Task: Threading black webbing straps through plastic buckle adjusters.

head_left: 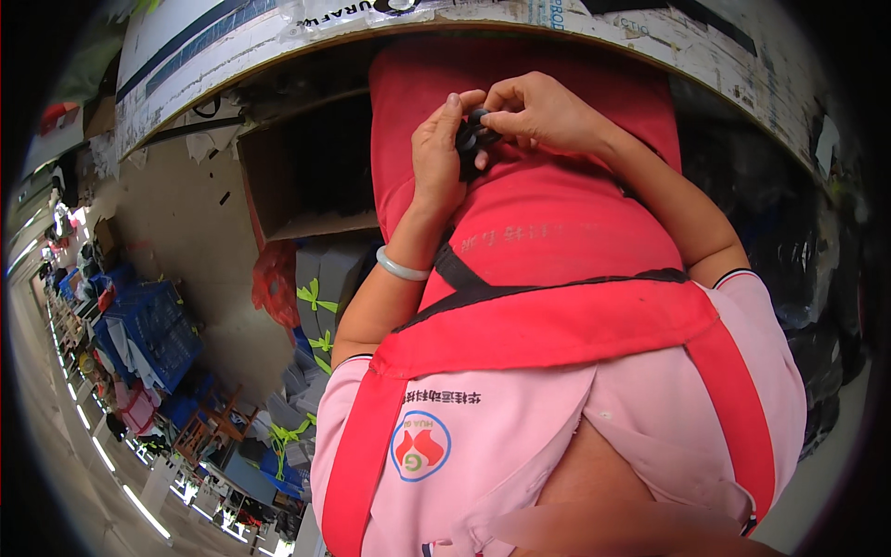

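In front of me, over the red apron [566,213] on my lap, both hands meet around a small black object [470,137], soft or bunched in look, whose kind I cannot make out. My left hand [438,148] has its fingers closed round the object's left side, thumb pointing up. From the right, my right hand [540,113] pinches its upper edge between thumb and fingertips. Much of the black object is hidden by the fingers. A pale bangle [401,265] circles my left wrist.
A worn table edge [445,30] curves across just beyond my hands. Left of my lap stands an open cardboard box [306,223] with a dark inside. Nearby are a red plastic bag [276,283], grey bundles tied with yellow-green strips [317,295] and a blue crate [158,330]. Dark plastic-wrapped bags [789,269] lie at right.
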The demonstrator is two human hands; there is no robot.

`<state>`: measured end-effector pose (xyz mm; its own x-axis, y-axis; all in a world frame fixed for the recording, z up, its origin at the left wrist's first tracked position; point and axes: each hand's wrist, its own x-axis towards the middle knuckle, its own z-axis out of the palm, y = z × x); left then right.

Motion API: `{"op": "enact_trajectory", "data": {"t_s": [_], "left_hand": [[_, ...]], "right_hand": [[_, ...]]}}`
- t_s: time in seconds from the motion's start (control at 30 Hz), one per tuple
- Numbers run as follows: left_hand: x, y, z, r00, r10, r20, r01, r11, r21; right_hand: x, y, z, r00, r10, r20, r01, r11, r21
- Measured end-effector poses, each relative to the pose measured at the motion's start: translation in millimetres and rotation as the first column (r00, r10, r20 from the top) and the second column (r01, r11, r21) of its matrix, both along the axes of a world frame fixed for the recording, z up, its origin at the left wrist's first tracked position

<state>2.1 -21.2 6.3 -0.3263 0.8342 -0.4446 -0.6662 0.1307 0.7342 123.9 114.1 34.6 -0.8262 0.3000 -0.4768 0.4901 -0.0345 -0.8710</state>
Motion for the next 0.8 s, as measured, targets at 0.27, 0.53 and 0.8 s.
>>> {"op": "enact_trajectory", "data": {"t_s": [0.27, 0.53, 0.8], "left_hand": [[8, 4, 9, 0.951, -0.016, -0.31, 0.042, 0.996, 0.078], [2, 17, -6, 0.767, -0.006, -0.641, 0.154, 0.972, 0.175], [8, 25, -4, 0.909, -0.244, -0.337, 0.243, 0.969, -0.048]], "right_hand": [[33, 17, -14, 0.945, -0.326, -0.009, 0.232, 0.694, -0.682], [55, 40, -2, 0.949, -0.049, -0.31, 0.252, 0.711, 0.656], [128, 189, -32, 0.72, -0.182, -0.67, 0.687, 0.05, 0.725]]}}
